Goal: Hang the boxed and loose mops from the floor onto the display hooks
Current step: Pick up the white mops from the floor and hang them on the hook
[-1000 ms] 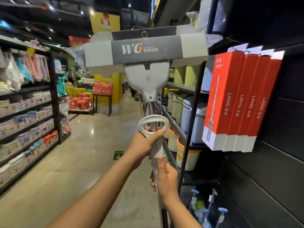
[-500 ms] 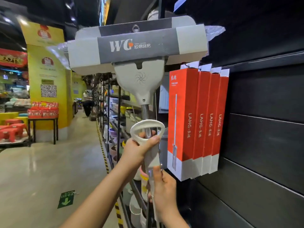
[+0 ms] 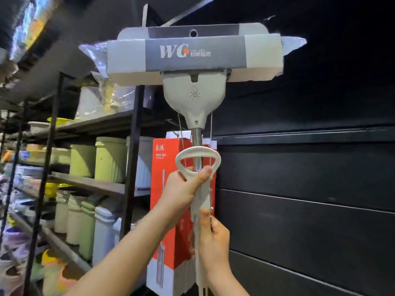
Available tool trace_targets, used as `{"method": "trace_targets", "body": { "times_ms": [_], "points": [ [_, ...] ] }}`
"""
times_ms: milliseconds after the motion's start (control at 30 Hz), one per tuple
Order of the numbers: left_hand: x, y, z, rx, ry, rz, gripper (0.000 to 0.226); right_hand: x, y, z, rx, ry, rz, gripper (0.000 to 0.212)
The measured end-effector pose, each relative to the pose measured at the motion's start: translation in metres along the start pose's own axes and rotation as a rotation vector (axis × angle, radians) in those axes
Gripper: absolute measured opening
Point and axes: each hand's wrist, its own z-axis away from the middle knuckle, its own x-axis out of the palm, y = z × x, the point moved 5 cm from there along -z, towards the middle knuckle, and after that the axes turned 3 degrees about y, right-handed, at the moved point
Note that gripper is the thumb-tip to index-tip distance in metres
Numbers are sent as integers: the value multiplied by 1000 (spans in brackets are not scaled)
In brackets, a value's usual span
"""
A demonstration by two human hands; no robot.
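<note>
While both hands grip its shaft, the grey-and-white sponge mop with a cardboard sleeve marked "WG" [image 3: 193, 54] stands upright, head uppermost, held high in front of the black slatted display wall [image 3: 310, 189]. The left hand [image 3: 181, 193] is closed around the white plastic sleeve of the shaft just below the white oval pull handle [image 3: 197, 161], thumb pressed across the front. The right hand [image 3: 213, 238] sits directly beneath it, fingers [image 3: 221, 226] wrapped round the lower shaft, thumb pointing up along it. Clear plastic wrap [image 3: 294, 44] sticks out of both ends of the cardboard sleeve. A round hanging hole [image 3: 193, 33] shows in the sleeve's top flap; whether it is on a hook cannot be told. Behind the shaft, a tall red-and-white mop box [image 3: 168, 199] hangs against the wall, partly hidden by the hands. To the left, a dark metal shelving rack [image 3: 130, 167] carries pale green and white plastic bins [image 3: 110, 159], with more coloured plastic goods on the lower shelves, blurred.
</note>
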Motion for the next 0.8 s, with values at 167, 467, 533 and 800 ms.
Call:
{"method": "trace_targets", "body": {
  "times_ms": [167,467,533,800],
  "points": [
    [36,27,-37,59,-116,94,53,-12,-45,-31,-132,99,152,75],
    [107,101,-99,136,-314,121,36,-42,-151,-83,-254,220,354,85],
    [122,119,-107,171,-330,128,37,-50,-170,-94,-270,238,373,82],
    [202,164,-144,237,-419,177,55,-103,-238,-140,-321,287,425,83]
  ]
}}
